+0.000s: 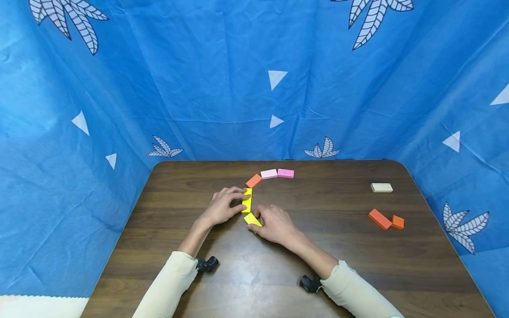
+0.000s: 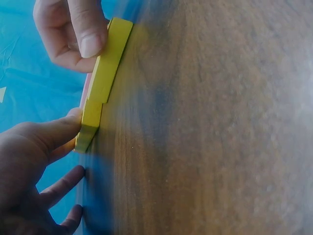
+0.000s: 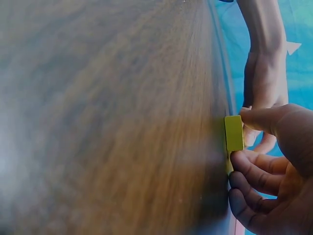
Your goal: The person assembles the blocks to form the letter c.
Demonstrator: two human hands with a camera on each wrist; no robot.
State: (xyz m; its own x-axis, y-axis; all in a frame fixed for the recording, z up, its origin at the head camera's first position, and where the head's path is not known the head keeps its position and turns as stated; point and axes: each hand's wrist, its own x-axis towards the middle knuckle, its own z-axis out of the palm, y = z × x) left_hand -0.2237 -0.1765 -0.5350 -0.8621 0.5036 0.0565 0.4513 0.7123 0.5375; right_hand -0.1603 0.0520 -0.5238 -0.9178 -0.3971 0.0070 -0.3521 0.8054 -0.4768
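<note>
Yellow block (image 1: 247, 204), the far one of two, is my landmark; it lies flat on the wood-look table (image 1: 159, 229), long side running away from the person. Left hand (image 1: 223, 205) grips it: thumb on the near left edge, other fingers over the top and far end. Looks like a steadying grip, so a nudge from the neighbour won't skew it.

Near yellow block (image 1: 252, 220) sits just on the person's side of the landmark, angled to it. Right hand (image 1: 276, 224) pinches that one, fingers curled in, thumb opposite; right wrist view shows the end face between them. Holding by the sides likely keeps the end facing the landmark free. Can't tell if the two yellows actually touch.

Beyond the landmark: orange block (image 1: 253, 181) slanted just off its far end, then pale pink block (image 1: 268, 174), then pink block (image 1: 286, 173), bending off to the right. Ends close together, each turned a bit, so the lot reads as one curve.

Well right of the landmark, apart from the curve: cream block (image 1: 381, 188), red-orange block (image 1: 379, 219), small orange block (image 1: 398, 222) right beside the red-orange. Neither hand is near those.
</note>
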